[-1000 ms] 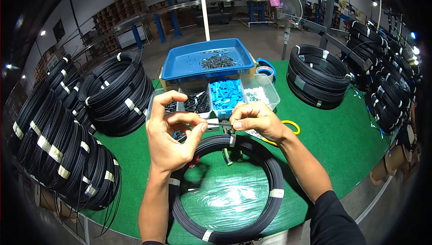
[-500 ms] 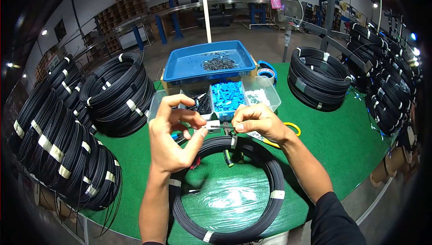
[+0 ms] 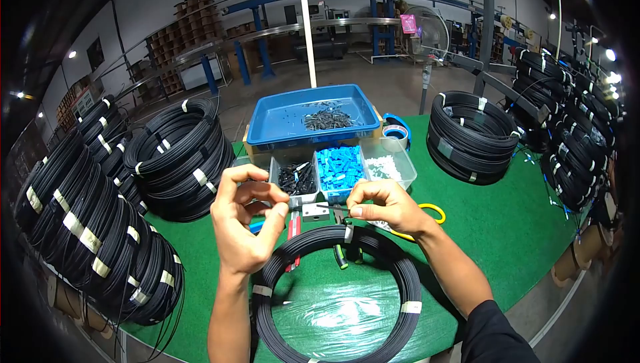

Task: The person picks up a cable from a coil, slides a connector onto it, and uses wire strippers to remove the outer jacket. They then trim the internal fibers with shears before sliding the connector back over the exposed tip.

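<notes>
My left hand [image 3: 248, 220] pinches a small dark piece [image 3: 295, 202] between thumb and fingertips. To its right, my right hand [image 3: 388, 208] has thumb and index finger closed on a thin black cable [image 3: 331, 208] that runs between the two hands. A large coil of black cable [image 3: 411, 276] lies on the green table just below both hands. Behind the fingers is a small metal block [image 3: 315, 212]. A red-handled tool [image 3: 294, 230] and a green-and-black-handled tool [image 3: 341, 256] lie near the coil's upper part.
Clear bins hold black parts [image 3: 295, 178], blue connectors [image 3: 340, 168] and white pieces [image 3: 383, 168]. Behind them are a blue tray [image 3: 267, 134] and a blue tape roll [image 3: 396, 130]. Cable coils stand left [image 3: 175, 156] and right [image 3: 472, 138]. Yellow handles [image 3: 433, 214] lie right of centre.
The camera view has tilted up, so the bins and tray appear lower. My hands have shifted slightly lower in view, and my left hand has moved a little left.
</notes>
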### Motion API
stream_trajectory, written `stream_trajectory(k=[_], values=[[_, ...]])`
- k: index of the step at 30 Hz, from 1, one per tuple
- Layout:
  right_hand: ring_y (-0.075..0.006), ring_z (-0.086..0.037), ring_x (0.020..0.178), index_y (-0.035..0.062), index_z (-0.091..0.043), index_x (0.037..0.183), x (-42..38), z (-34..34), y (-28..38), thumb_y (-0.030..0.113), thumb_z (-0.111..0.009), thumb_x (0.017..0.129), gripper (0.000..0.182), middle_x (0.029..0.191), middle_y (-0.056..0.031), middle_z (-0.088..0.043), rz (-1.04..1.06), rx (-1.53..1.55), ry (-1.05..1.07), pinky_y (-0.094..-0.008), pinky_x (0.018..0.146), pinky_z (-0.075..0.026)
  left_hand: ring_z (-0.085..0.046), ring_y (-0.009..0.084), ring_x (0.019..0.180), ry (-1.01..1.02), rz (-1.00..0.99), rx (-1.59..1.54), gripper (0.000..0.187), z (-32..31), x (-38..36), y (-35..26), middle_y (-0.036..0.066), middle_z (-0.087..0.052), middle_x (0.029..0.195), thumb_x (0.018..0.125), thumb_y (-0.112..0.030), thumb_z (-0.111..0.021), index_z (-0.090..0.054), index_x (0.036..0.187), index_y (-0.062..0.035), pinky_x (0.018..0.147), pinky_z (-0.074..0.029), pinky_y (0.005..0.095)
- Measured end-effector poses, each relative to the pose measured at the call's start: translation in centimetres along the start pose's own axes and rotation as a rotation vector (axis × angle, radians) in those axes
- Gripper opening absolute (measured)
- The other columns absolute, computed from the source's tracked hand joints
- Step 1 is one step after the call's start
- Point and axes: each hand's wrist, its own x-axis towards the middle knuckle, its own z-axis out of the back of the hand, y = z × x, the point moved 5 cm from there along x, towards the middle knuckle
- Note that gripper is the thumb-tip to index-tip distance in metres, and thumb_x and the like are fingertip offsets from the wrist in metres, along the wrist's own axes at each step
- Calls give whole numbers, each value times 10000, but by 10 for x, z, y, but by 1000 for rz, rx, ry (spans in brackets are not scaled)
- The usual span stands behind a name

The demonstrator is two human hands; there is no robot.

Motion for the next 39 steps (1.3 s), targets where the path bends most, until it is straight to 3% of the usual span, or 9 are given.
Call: stream_trajectory(k=[7, 11, 12, 17, 23, 29, 35, 39], values=[[-221, -581, 850, 23, -686, 852, -1, -13, 23, 126, -720, 813, 116, 798, -60, -648, 329, -495, -114, -351, 820, -445, -651, 117, 812, 96, 99, 25, 529, -10, -3, 3, 124, -701, 908, 750, 10, -726, -447, 1196, -31, 709, -492, 215], [-210, -561, 851, 69, -712, 846, -4, -19, 27, 141, -754, 771, 112, 772, -31, -639, 390, -656, -174, -364, 811, -407, -665, 98, 722, 23, 71, 55, 450, -8, -3, 2, 95, -714, 804, 758, 67, -719, -492, 1139, -9, 629, -512, 205], [-197, -553, 846, 91, -717, 840, -4, -18, 26, 144, -765, 756, 111, 756, -13, -627, 402, -682, -185, -363, 810, -373, -654, 95, 736, 24, 82, 40, 455, -6, -3, 0, 101, -702, 804, 786, 65, -706, -461, 1161, -18, 682, -503, 202], [-172, -540, 829, 110, -720, 814, -5, -15, 22, 144, -777, 739, 100, 741, 6, -610, 397, -666, -213, -353, 777, -309, -600, 66, 693, -66, 3, 19, 401, 22, 3, -8, 54, -653, 785, 797, 27, -697, -485, 1133, -24, 637, -457, 182], [-146, -538, 795, 122, -727, 813, -6, -22, 23, 136, -781, 732, 99, 711, 40, -617, 495, -735, -254, -346, 758, -270, -629, 113, 844, 64, -17, 121, 498, 6, 3, -12, 84, -660, 889, 729, 11, -691, -502, 1187, -32, 683, -462, 214], [-141, -542, 792, 126, -727, 812, -7, -27, 24, 143, -781, 728, 102, 705, 44, -622, 499, -767, -235, -343, 759, -263, -623, 74, 756, 122, 66, 207, 425, -5, 0, -4, 62, -679, 803, 744, 48, -667, -517, 1137, -12, 648, -453, 183], [-144, -537, 783, 127, -723, 807, -5, -22, 21, 145, -780, 725, 101, 695, 39, -614, 494, -760, -238, -344, 755, -260, -592, 77, 729, -9, -41, 123, 419, 12, 3, -5, 51, -619, 799, 754, 78, -614, -491, 1144, -10, 689, -476, 206], [-148, -535, 780, 126, -719, 805, -6, -23, 22, 144, -779, 726, 101, 690, 36, -604, 493, -754, -236, -346, 756, -260, -584, 71, 732, 64, -25, 205, 456, 3, 3, -8, 56, -632, 812, 728, 51, -637, -506, 1159, -15, 675, -465, 202]])
